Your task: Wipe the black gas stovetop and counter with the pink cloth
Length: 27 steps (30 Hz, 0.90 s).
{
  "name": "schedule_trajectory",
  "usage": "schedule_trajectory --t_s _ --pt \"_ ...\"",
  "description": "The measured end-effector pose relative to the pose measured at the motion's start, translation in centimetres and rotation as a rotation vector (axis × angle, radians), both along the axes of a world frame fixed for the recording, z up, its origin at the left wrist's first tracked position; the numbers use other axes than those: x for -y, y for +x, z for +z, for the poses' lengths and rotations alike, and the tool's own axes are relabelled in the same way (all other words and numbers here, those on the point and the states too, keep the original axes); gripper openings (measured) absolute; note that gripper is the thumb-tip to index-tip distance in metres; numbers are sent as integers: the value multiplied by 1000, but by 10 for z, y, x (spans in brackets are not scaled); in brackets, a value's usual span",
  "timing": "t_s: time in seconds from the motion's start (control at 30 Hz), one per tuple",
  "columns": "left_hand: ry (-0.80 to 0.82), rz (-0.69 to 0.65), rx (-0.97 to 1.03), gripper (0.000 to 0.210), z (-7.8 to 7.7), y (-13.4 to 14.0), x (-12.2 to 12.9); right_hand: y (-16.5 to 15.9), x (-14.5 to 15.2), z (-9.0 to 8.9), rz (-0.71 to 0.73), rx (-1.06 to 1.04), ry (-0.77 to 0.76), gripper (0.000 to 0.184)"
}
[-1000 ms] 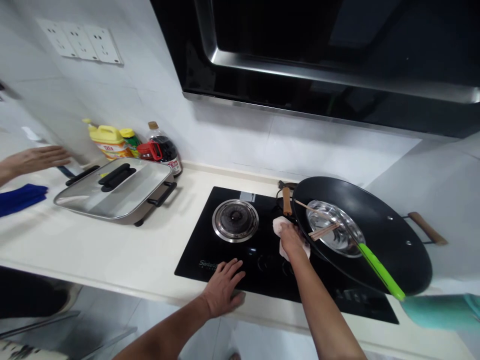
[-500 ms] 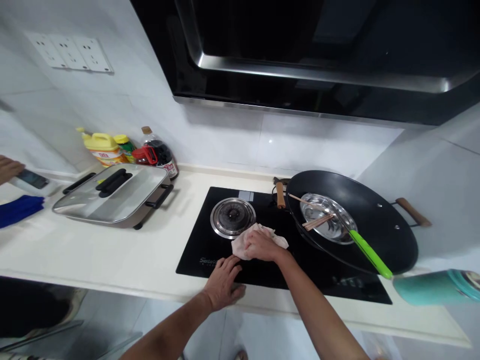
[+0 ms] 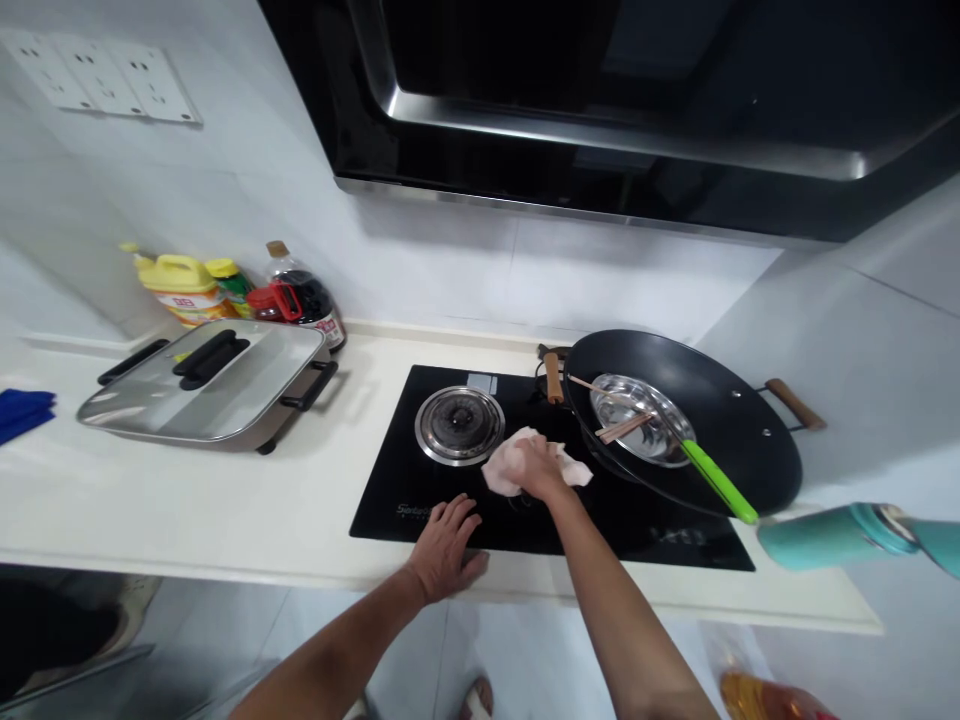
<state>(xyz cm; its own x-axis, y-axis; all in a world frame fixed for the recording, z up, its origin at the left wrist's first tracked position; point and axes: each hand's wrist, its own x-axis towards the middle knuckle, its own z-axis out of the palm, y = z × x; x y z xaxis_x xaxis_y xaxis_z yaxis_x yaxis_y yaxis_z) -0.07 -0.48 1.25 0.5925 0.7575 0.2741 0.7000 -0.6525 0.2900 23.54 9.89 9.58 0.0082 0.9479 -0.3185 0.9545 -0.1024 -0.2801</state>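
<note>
My right hand (image 3: 536,466) presses a crumpled pale pink cloth (image 3: 501,470) against the black glass cooktop (image 3: 386,480). The fingers are bunched over the cloth. My left hand (image 3: 444,550) rests with spread fingers on the cooktop's front edge and the counter, holding nothing. Beyond the hands lies a round burner (image 3: 459,425) with a metal ring. To the right, a large black wok (image 3: 720,420) stands on the cooktop. Inside it are a steel bowl (image 3: 660,440), some chopsticks (image 3: 624,428) and a green-handled utensil (image 3: 718,482).
A lidded electric pan (image 3: 202,390) stands on the left counter, with a yellow jug (image 3: 180,285) and a dark sauce bottle (image 3: 311,300) behind it. A teal bottle (image 3: 814,538) lies near the right end. The range hood (image 3: 600,190) hangs above. A blue cloth (image 3: 26,412) is far left.
My right hand has moved the cloth a little to the right and away from me. My left hand stays in place. The other person's hand and phone at far left are out of view.
</note>
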Motion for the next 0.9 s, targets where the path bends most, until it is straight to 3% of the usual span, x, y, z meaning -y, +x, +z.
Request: schedule_trajectory --t_s 0.1,0.17,0.3,0.43,0.57,0.73,0.9 --pt "8 3 12 49 1 0 -1 -17 6 -2 204 -97 17 63" --pt "7 7 17 50 1 0 -1 -14 4 -2 268 -128 14 59" --pt "12 13 10 49 -2 0 -2 22 -10 -1 141 -75 29 47" --pt "-1 12 11 49 -3 0 -2 65 -15 2 9 22 19 47" --pt "-13 10 10 48 -2 0 -2 92 9 -1 37 60 -30 46" --pt "5 6 18 48 -1 0 -1 103 48 -11 223 -35 26 48" --pt "-7 9 10 49 0 0 -1 85 41 -7 211 27 2 41"
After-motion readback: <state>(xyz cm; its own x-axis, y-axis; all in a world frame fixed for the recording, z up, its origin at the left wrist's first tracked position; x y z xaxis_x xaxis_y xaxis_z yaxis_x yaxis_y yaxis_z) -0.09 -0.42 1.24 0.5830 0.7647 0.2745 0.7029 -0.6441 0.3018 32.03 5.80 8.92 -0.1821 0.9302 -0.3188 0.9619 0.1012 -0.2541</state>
